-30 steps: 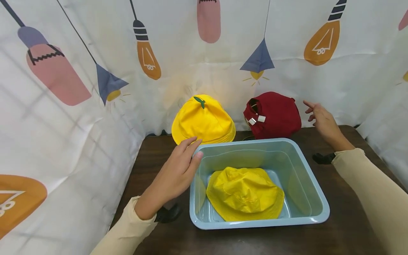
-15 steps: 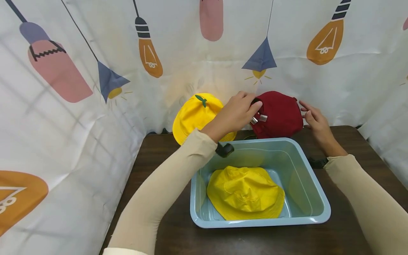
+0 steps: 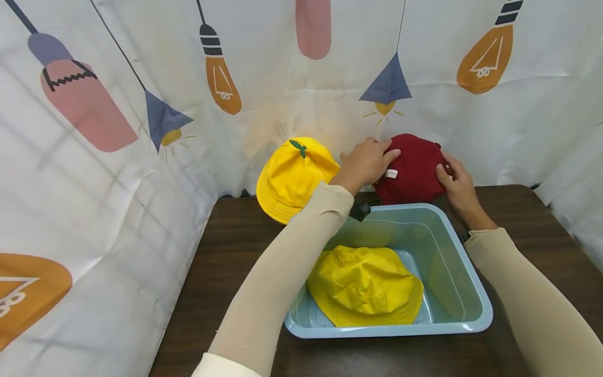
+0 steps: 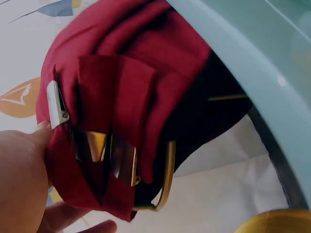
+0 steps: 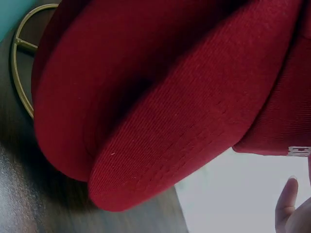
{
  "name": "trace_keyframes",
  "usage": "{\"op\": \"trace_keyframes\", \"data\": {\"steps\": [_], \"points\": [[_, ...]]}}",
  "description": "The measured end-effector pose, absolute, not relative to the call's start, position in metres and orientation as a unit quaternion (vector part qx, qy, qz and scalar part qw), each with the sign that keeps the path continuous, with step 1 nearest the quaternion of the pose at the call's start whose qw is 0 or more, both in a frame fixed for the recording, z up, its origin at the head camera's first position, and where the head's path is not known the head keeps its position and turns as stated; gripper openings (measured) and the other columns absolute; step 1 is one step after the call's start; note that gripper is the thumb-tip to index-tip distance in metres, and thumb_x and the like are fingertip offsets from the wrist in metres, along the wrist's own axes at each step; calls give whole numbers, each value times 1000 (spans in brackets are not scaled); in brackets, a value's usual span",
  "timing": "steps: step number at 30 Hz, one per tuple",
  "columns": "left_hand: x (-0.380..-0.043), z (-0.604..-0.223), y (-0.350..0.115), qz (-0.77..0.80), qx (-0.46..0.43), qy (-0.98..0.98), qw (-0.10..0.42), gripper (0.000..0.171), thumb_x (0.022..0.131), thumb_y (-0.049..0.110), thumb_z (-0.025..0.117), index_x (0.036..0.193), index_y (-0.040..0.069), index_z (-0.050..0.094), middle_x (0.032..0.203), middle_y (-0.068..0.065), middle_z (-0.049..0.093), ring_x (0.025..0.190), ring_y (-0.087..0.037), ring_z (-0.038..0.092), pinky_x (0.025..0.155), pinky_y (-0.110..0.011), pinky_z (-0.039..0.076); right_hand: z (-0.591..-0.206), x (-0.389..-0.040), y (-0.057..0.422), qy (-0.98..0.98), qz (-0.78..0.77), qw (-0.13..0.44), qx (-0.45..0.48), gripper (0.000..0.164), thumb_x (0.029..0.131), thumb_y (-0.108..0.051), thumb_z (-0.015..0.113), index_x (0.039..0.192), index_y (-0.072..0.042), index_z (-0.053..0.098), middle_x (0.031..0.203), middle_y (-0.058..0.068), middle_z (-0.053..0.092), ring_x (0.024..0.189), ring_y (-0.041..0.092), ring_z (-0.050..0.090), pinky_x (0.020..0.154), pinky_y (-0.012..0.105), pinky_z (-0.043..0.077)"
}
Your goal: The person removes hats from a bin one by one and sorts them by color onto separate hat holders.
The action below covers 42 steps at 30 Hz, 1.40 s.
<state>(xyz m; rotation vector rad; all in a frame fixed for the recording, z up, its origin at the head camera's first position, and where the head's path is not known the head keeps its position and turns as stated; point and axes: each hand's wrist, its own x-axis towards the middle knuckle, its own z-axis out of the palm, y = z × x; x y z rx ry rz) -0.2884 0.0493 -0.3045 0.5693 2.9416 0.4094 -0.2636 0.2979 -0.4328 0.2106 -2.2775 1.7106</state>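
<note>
Red baseball caps (image 3: pixel 414 170), one nested in another with two brims showing in the right wrist view, sit on a gold wire stand (image 4: pixel 170 170) behind the tub. My left hand (image 3: pixel 367 159) grips them at the back straps, thumb near the metal buckles (image 4: pixel 95 146) and fingers behind. On the other side my right hand (image 3: pixel 458 186) holds their edge, its thumb in front and the other fingers partly hidden. A yellow bucket hat (image 3: pixel 294 175) with a green sprout stands to the left, partly covered by my left arm.
A pale blue plastic tub (image 3: pixel 471 283) occupies the front of the dark wooden table (image 3: pixel 221 251). Inside lies another yellow bucket hat (image 3: pixel 365 288). My left forearm crosses over the tub's left side. A white printed cloth (image 3: pixel 282 68) hangs close behind the caps.
My left hand has crossed from beside the tub's left rim to the caps' left side. My right hand has moved left onto their right edge. The caps have turned slightly.
</note>
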Motion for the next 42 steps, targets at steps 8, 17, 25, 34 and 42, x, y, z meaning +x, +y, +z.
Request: {"op": "trace_keyframes", "data": {"steps": [8, 17, 25, 34, 42], "points": [[-291, -302, 44, 151, 203, 965, 63, 49, 107, 54, 37, 155, 46, 38, 157, 13, 47, 144, -12, 43, 120, -70, 20, -436, -261, 290, -824, 532, 188, 57, 47, 108, -23, 48, 138, 12, 53, 117, -26, 42, 110, -8, 38, 86, 18, 33], [-292, -303, 43, 176, 181, 965, 77, 46, 107, 54, 38, 152, 51, 40, 158, 17, 45, 149, -12, 38, 120, -74, 3, -455, -265, 290, -828, 526, 195, 29, 48, 108, -28, 50, 130, 14, 59, 116, -26, 45, 108, -13, 41, 91, 14, 32], [-292, -304, 46, 176, 177, 965, 76, 46, 107, 54, 36, 153, 51, 39, 158, 16, 45, 149, -12, 38, 121, -74, 4, -455, -261, 296, -838, 520, 166, 16, 51, 109, -32, 47, 136, 9, 57, 129, -8, 51, 114, -4, 43, 93, 21, 34], [-285, -299, 48, 133, 170, 974, 75, 52, 107, 57, 29, 158, 47, 31, 161, 12, 40, 148, -9, 37, 122, -71, 6, -411, -255, 306, -875, 464, 128, 45, 56, 107, -39, 50, 157, -18, 42, 153, 17, 35, 121, 4, 41, 92, 28, 38], [-254, -257, 17, 127, 227, 965, 34, 58, 107, 57, 29, 163, 42, 19, 165, 11, 33, 151, -11, 35, 125, -65, 12, -334, -238, 289, -873, 425, 195, 138, 52, 103, -25, 61, 154, -28, 48, 137, -8, 45, 114, 1, 42, 81, 19, 36]]}}
